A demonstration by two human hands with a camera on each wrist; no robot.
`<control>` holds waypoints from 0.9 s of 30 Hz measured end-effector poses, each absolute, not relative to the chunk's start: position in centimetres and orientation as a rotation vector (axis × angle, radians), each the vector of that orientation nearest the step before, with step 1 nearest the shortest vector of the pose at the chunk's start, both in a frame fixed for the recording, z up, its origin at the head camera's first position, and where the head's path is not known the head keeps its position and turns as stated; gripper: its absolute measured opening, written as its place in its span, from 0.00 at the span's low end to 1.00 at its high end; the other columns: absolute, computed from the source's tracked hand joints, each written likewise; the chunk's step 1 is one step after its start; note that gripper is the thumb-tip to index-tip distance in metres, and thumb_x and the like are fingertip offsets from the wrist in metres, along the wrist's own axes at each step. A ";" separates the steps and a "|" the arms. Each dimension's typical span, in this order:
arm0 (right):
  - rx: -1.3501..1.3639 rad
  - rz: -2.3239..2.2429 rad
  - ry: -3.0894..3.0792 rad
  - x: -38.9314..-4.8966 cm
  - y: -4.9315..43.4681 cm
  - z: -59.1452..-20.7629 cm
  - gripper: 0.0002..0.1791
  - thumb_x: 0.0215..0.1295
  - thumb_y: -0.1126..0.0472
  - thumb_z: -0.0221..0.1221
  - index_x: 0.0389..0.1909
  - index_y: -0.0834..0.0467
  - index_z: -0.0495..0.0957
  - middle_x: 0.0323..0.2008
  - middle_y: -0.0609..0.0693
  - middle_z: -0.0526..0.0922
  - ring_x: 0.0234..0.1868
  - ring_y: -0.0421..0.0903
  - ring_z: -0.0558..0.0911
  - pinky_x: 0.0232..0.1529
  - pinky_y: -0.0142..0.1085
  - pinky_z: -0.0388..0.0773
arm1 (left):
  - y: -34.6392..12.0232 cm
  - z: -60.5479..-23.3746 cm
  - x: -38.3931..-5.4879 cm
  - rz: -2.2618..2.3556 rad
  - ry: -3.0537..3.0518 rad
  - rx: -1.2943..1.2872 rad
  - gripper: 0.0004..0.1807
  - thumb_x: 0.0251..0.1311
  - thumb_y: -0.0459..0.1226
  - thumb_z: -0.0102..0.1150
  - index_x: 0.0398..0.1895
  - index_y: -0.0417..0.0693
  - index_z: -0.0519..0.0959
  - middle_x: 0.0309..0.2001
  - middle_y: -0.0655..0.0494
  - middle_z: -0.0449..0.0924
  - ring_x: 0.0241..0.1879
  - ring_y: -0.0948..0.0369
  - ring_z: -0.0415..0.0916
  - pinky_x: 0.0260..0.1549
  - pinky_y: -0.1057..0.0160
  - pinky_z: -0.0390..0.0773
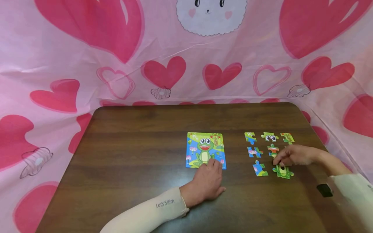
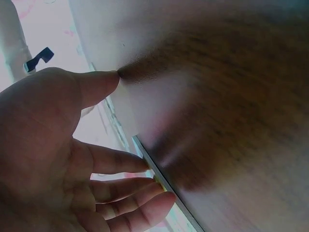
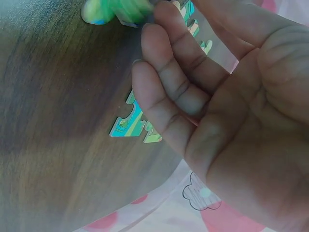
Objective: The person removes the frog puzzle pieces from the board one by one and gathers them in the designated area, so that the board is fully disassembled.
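Observation:
In the head view my left hand (image 1: pixel 205 183) rests its fingertips on the lower edge of a square frog picture board (image 1: pixel 193 142). The left wrist view shows these fingers (image 2: pixel 120 162) extended against the board's edge, the thumb held apart. At the right, my right hand (image 1: pixel 295 155) is bent over the jigsaw pieces, its index finger and thumb at a green frog-body puzzle piece (image 1: pixel 287 174). That puzzle piece (image 3: pixel 130 9) is blurred beside the fingertips in the right wrist view, and the thumb tip lies outside that frame. The hand partly covers the frog-mouth piece (image 1: pixel 273 149).
Other loose pieces lie in rough rows: a frog-eyes piece (image 1: pixel 269 137), a tree piece (image 1: pixel 288 138), a flower piece (image 1: pixel 254 152) and a blue corner piece (image 1: pixel 260 169). A pink heart-print cloth (image 1: pixel 192 47) stands behind the brown table (image 1: pixel 131 145).

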State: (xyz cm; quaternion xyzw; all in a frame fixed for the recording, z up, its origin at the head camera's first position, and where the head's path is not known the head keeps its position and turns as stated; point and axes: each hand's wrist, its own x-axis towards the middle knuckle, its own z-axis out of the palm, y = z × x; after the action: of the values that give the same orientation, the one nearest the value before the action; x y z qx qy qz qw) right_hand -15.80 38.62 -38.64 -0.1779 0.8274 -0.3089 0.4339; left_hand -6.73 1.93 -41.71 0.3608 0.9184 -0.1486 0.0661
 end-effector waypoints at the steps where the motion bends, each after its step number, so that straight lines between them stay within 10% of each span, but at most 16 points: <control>1: -0.453 -0.774 2.069 -15.8 38.7 -38.7 0.13 0.68 0.68 0.58 0.49 0.69 0.82 0.36 0.44 0.82 0.32 0.33 0.72 0.31 0.29 0.70 | 1.9 -41.7 -6.8 -0.449 2.769 1.086 0.47 0.62 0.73 0.45 0.68 0.46 0.71 0.59 0.53 0.74 0.55 0.59 0.71 0.42 0.67 0.81; 7: -0.444 -0.812 2.108 -16.1 38.5 -38.4 0.13 0.71 0.67 0.56 0.51 0.68 0.82 0.28 0.41 0.73 0.31 0.33 0.70 0.31 0.30 0.69 | 2.0 -41.8 -6.8 -0.461 2.775 1.098 0.46 0.62 0.73 0.45 0.67 0.46 0.72 0.59 0.53 0.74 0.55 0.59 0.71 0.42 0.67 0.81; 14: -0.441 -0.823 2.294 -16.8 36.7 -37.1 0.12 0.73 0.63 0.57 0.51 0.63 0.83 0.44 0.54 0.83 0.38 0.37 0.77 0.38 0.34 0.78 | 1.9 -41.9 -6.5 -0.447 2.798 1.116 0.46 0.62 0.73 0.45 0.66 0.45 0.73 0.57 0.53 0.75 0.54 0.59 0.71 0.41 0.67 0.80; 22: -0.435 -0.780 2.368 -18.3 33.9 -35.7 0.12 0.73 0.62 0.57 0.52 0.62 0.81 0.30 0.51 0.77 0.25 0.41 0.73 0.26 0.37 0.76 | 1.7 -41.9 -6.6 -0.460 2.799 1.130 0.46 0.63 0.73 0.44 0.66 0.46 0.73 0.56 0.54 0.75 0.53 0.59 0.71 0.40 0.67 0.80; 27: -0.476 -0.772 2.390 -19.2 31.8 -35.3 0.12 0.74 0.61 0.57 0.51 0.61 0.83 0.44 0.55 0.86 0.42 0.43 0.84 0.42 0.37 0.83 | 1.7 -41.9 -6.6 -0.456 2.802 1.138 0.46 0.63 0.73 0.44 0.66 0.46 0.74 0.56 0.54 0.75 0.53 0.59 0.71 0.40 0.67 0.80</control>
State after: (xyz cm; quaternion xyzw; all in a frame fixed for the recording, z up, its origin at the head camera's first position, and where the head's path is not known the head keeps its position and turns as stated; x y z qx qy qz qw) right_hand -19.24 31.77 -35.28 -0.1784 0.8951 -0.2892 0.2885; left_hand -6.65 1.68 -41.92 0.3718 0.9154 -0.1489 0.0413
